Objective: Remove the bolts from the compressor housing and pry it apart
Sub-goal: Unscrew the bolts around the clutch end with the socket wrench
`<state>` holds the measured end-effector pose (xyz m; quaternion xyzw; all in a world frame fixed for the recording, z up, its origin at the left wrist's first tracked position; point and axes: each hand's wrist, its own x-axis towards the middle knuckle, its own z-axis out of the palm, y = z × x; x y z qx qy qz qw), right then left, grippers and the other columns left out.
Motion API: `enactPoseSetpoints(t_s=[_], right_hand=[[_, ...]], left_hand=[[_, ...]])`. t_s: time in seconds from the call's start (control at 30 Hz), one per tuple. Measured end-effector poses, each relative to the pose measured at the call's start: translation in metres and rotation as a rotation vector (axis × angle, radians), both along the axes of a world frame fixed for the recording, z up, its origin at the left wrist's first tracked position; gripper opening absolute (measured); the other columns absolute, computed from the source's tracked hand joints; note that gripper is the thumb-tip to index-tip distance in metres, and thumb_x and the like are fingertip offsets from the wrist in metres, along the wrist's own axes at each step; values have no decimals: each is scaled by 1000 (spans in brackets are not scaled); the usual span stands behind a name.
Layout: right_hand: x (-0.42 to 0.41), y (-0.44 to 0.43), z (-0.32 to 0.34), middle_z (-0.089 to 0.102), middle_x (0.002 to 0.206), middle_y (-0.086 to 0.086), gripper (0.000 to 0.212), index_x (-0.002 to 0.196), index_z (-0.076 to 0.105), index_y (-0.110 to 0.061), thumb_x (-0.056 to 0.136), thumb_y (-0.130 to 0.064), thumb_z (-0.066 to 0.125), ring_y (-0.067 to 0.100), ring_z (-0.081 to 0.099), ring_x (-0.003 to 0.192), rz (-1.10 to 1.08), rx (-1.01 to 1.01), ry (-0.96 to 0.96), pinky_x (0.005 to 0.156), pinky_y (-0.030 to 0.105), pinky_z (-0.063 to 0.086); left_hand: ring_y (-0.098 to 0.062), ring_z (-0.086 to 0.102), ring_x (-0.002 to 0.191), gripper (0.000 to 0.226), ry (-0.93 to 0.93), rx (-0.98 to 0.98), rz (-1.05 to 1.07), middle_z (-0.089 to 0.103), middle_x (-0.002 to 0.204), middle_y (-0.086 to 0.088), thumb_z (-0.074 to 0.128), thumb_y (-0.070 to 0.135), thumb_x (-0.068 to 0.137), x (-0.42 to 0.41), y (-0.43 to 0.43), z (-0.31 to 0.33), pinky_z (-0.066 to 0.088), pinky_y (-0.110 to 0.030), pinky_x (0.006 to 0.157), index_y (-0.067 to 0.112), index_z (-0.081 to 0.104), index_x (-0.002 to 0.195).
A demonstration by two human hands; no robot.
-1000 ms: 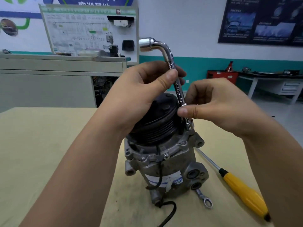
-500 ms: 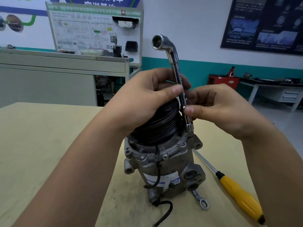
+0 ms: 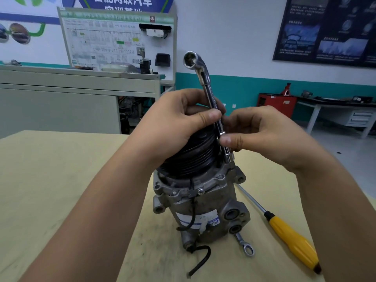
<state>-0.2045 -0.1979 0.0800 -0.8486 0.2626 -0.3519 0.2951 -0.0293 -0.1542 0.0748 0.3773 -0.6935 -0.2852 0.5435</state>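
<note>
— While the right hand (image 3: pixel 270 137) pinches the socket wrench (image 3: pixel 211 98) low, what of the left hand (image 3: pixel 175 123)?
— Pinches it higher. The compressor housing (image 3: pixel 203 200) stands upright on the table (image 3: pixel 61 190); advise holding the socket square on its far-right flange.

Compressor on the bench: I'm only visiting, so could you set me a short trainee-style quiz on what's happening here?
1. True or false: the lower end of the socket wrench is down at the upper flange of the compressor.
2. Which tool lies on the table to the right of the compressor?
A. a yellow-handled screwdriver
B. a hammer
C. a pair of pliers
3. Fill the gap: the palm of the left hand lies over the black, grooved ____ on top of the compressor.

Key: 1 true; 2 A; 3 pulley.
</note>
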Motion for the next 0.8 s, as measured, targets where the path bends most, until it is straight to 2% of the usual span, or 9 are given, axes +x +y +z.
enactPoseSetpoints(t_s=[0.07,0.17,0.27,0.37,0.47,0.53,0.6,0.7,0.8], right_hand=[[2,0,-1,69,84,12,51,88,65,-8,51,-41,73,29,66,81,-23,-16,37,75,39,55],[8,2,-4,60,71,3,43,85,59,0,56,-28,76,16,58,67,8,2,31,65,32,51],[9,1,-3,57,71,16,45,74,54,-1,52,-34,75,21,54,66,-35,-20,32,63,48,48],[8,2,-2,61,75,25,47,72,56,-2,50,-39,74,23,56,65,-48,-26,31,63,51,49],[6,0,-3,61,68,16,42,70,58,-4,51,-38,74,23,58,65,-36,-19,30,63,47,49],[5,-1,-4,61,66,8,35,69,60,-7,54,-35,73,21,58,65,-25,3,24,64,46,50],[4,-1,-4,61,67,7,31,68,60,-9,56,-34,73,23,59,67,-14,12,23,68,50,50],[3,0,-3,63,71,15,30,70,62,-8,58,-34,71,33,60,69,0,-3,13,72,54,50],[1,1,-1,66,84,25,45,84,65,6,61,-32,70,44,62,85,9,7,6,80,60,49]], left_hand=[[-14,73,79,18,10,6,19,76,80,0,64,8,88,0,1,0,57,-25,78,24,68,80],[-11,72,71,14,16,5,46,75,75,2,67,11,86,0,1,1,56,-20,70,23,68,79],[-12,72,71,12,9,-6,64,75,76,2,68,12,84,1,1,2,57,-22,72,23,68,78],[-13,72,74,10,1,-10,69,75,77,1,70,14,82,1,1,1,57,-27,76,22,68,77],[-17,73,77,10,25,-3,51,75,79,-1,73,27,69,0,2,0,58,-33,81,22,69,75],[-16,73,77,18,37,-3,43,75,79,-1,72,34,60,0,2,0,58,-31,79,22,69,74],[-14,73,75,17,54,-7,38,75,78,1,72,34,58,0,1,-1,58,-26,75,25,70,71],[-12,72,76,12,68,-9,14,75,79,1,77,31,61,1,1,0,56,-22,74,30,73,72],[-12,72,84,11,50,8,-72,76,87,0,71,20,75,3,2,1,55,-21,78,28,75,81]])
